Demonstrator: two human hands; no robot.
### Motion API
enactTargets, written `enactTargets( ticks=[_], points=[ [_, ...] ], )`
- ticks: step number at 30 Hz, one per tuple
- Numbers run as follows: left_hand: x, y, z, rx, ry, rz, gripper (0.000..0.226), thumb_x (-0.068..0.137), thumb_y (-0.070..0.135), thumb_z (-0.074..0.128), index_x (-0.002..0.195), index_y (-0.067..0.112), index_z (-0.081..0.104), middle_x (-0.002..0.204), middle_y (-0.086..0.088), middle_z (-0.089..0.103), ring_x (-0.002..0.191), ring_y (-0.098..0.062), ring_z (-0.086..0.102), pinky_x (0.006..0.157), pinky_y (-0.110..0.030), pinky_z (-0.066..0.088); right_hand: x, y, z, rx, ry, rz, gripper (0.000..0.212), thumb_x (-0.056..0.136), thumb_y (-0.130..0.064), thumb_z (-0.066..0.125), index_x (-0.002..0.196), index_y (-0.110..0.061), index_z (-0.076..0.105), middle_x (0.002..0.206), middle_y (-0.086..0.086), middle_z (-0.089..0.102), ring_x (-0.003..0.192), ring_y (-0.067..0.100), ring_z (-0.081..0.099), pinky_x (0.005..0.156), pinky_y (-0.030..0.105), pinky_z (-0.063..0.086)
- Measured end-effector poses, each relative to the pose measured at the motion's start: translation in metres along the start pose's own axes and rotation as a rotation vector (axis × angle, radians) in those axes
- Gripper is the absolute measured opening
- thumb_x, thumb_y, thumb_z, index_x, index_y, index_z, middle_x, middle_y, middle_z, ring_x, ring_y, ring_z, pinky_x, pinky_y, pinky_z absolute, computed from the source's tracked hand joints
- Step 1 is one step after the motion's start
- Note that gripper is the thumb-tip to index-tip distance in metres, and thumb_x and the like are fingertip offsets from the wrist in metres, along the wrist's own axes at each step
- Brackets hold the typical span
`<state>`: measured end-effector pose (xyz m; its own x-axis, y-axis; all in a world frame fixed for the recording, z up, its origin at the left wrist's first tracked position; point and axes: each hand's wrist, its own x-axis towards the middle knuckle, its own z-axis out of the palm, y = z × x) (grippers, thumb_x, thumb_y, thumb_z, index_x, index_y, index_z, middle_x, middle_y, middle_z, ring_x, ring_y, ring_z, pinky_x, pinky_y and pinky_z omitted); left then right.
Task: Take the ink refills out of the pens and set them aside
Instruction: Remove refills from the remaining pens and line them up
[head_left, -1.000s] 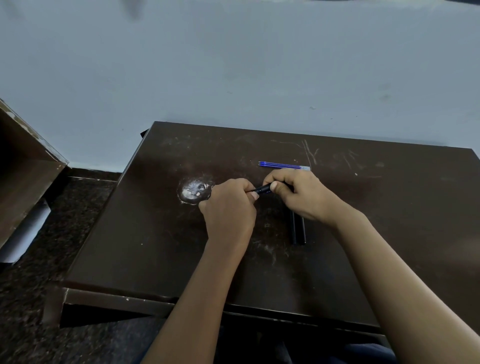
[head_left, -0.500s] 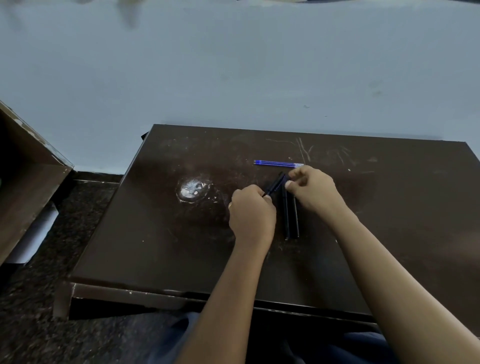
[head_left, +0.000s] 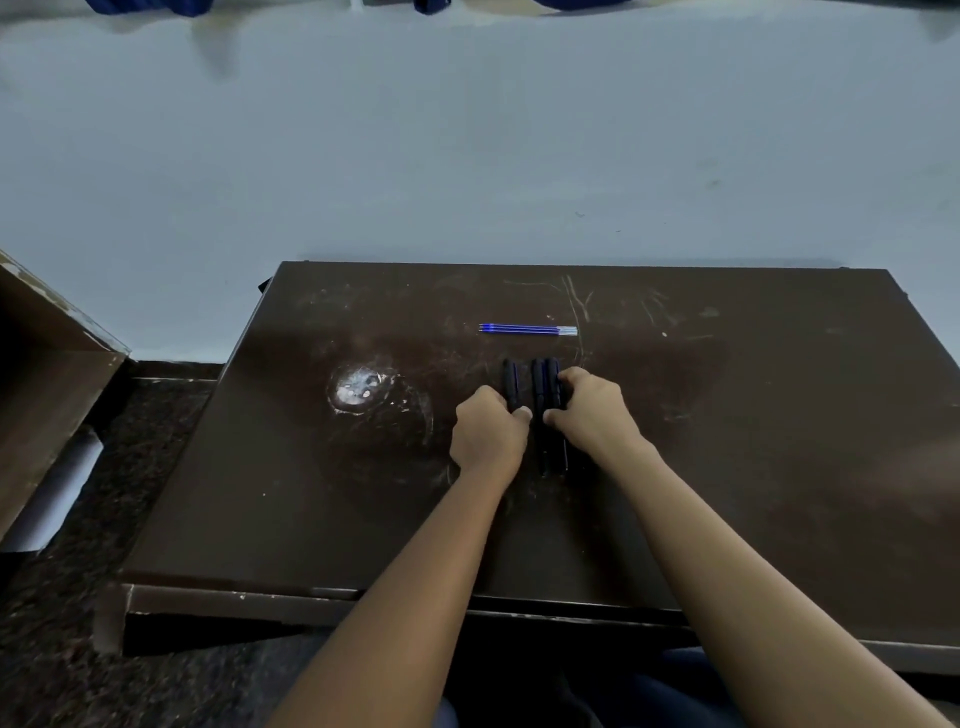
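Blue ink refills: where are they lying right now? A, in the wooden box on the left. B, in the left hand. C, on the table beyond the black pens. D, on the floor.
C: the blue ink refills lie flat on the table, farther from the person than the black pens, with bare tabletop between them.

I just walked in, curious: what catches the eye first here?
The left hand grips one black pen mid-table; the right hand holds a pair of pens beside it. Beyond them lie blue ink refills, and a pale scuffed patch marks the dark table to their left.
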<state>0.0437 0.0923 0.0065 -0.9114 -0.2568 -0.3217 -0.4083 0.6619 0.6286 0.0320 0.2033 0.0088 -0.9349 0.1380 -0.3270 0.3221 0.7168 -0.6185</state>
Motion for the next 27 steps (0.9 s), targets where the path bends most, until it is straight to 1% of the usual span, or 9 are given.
enactTargets(
  ticks=[3, 6, 10, 14, 17, 20, 23, 27],
  points=[
    [0.003, -0.002, 0.003, -0.008, -0.003, 0.033, 0.027, 0.085, 0.032, 0.067, 0.103, 0.014, 0.057, 0.093, 0.000, 0.058, 0.077, -0.015, 0.054, 0.059, -0.027, 0.038, 0.002, 0.000, 0.002, -0.018, -0.001, -0.005, 0.062, 0.084, -0.013, 0.069, 0.140, -0.010, 0.042, 0.131, 0.014, 0.055, 0.114, 0.027, 0.058, 0.091, 0.032, 0.048],
    [0.006, -0.001, 0.003, 0.003, -0.020, 0.072, 0.026, 0.086, 0.031, 0.066, 0.103, 0.014, 0.056, 0.090, 0.002, 0.054, 0.078, -0.015, 0.053, 0.059, -0.027, 0.036, 0.003, -0.001, 0.004, -0.015, -0.005, 0.007, 0.064, 0.083, -0.011, 0.070, 0.140, -0.011, 0.042, 0.132, 0.015, 0.054, 0.115, 0.028, 0.057, 0.093, 0.035, 0.049],
    [0.008, 0.001, 0.003, 0.024, -0.036, 0.104, 0.025, 0.087, 0.029, 0.065, 0.106, 0.014, 0.056, 0.098, -0.002, 0.059, 0.079, -0.016, 0.054, 0.062, -0.029, 0.039, 0.004, -0.001, 0.006, -0.008, 0.003, 0.013, 0.064, 0.081, -0.011, 0.071, 0.139, -0.010, 0.042, 0.131, 0.016, 0.053, 0.114, 0.029, 0.058, 0.093, 0.036, 0.050],
    [0.009, 0.002, 0.002, 0.031, -0.039, 0.133, 0.025, 0.089, 0.023, 0.064, 0.110, 0.012, 0.057, 0.107, -0.006, 0.064, 0.081, -0.016, 0.054, 0.064, -0.028, 0.039, 0.004, -0.001, 0.006, -0.013, 0.011, 0.024, 0.062, 0.081, -0.012, 0.072, 0.137, -0.011, 0.045, 0.127, 0.015, 0.057, 0.111, 0.029, 0.060, 0.091, 0.038, 0.052],
    [0.008, 0.004, 0.001, 0.037, -0.046, 0.143, 0.026, 0.089, 0.023, 0.063, 0.112, 0.012, 0.057, 0.110, -0.008, 0.064, 0.091, -0.021, 0.061, 0.067, -0.029, 0.040, 0.003, -0.002, 0.007, -0.008, 0.039, 0.034, 0.060, 0.079, -0.012, 0.072, 0.135, -0.012, 0.049, 0.123, 0.014, 0.060, 0.107, 0.029, 0.062, 0.089, 0.038, 0.053],
    [0.006, 0.006, 0.000, 0.064, -0.058, 0.148, 0.028, 0.090, 0.023, 0.062, 0.115, 0.012, 0.055, 0.113, -0.008, 0.063, 0.099, -0.025, 0.062, 0.068, -0.030, 0.040, 0.003, -0.004, 0.009, 0.002, 0.070, 0.034, 0.056, 0.079, -0.012, 0.073, 0.131, -0.010, 0.052, 0.121, 0.015, 0.062, 0.106, 0.029, 0.062, 0.089, 0.038, 0.054],
    [0.005, 0.007, -0.001, 0.094, -0.061, 0.146, 0.027, 0.092, 0.022, 0.060, 0.115, 0.010, 0.054, 0.113, -0.009, 0.062, 0.099, -0.026, 0.062, 0.068, -0.031, 0.041, 0.003, -0.007, 0.013, 0.012, 0.090, 0.032, 0.052, 0.079, -0.012, 0.072, 0.128, -0.010, 0.054, 0.118, 0.016, 0.062, 0.103, 0.030, 0.063, 0.087, 0.040, 0.054],
    [0.007, 0.003, -0.006, 0.110, -0.046, 0.130, 0.027, 0.092, 0.021, 0.059, 0.115, 0.009, 0.053, 0.113, -0.010, 0.062, 0.100, -0.028, 0.062, 0.070, -0.033, 0.042, 0.003, -0.014, 0.020, 0.004, 0.087, 0.024, 0.046, 0.081, -0.011, 0.070, 0.125, -0.009, 0.055, 0.117, 0.015, 0.062, 0.103, 0.030, 0.063, 0.085, 0.039, 0.054]
  ],
)
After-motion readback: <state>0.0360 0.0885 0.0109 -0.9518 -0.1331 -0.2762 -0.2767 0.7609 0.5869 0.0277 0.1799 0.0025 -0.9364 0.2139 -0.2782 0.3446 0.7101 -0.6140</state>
